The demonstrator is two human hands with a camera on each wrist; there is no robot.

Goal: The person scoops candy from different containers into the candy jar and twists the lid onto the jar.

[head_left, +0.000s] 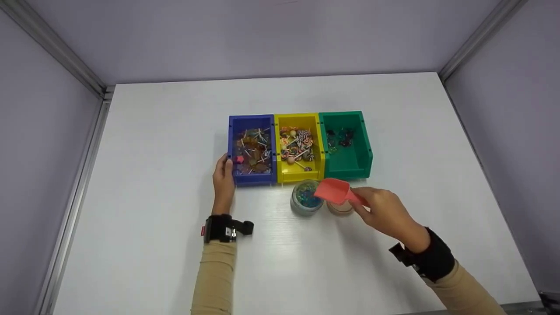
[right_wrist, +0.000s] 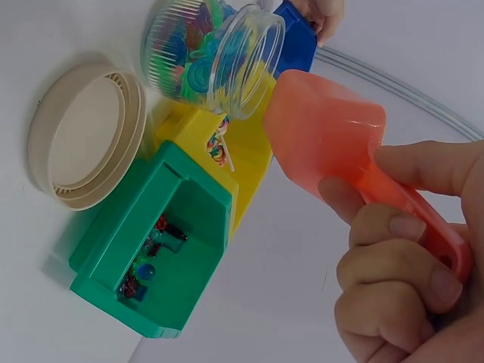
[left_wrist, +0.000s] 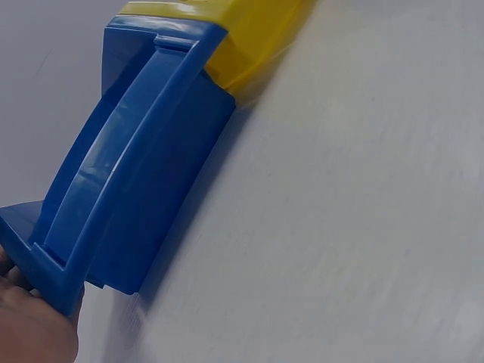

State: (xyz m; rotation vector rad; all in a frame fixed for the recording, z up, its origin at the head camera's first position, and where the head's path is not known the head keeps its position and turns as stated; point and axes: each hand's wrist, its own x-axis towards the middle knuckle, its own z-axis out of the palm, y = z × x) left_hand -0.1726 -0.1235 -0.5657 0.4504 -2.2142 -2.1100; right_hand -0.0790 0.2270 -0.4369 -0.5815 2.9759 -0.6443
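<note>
White bench, walled on three sides; I see broad bare surface toward the left, right and near edges. Mid-bench, one row, sides touching: blue bin, yellow bin, green bin. My left hand rests straight-fingered against the blue bin's left front corner. My right hand grips the red scoop by its handle, bowl over the clear jar just in front of the yellow bin. Beige lid lies beside the jar.
</note>
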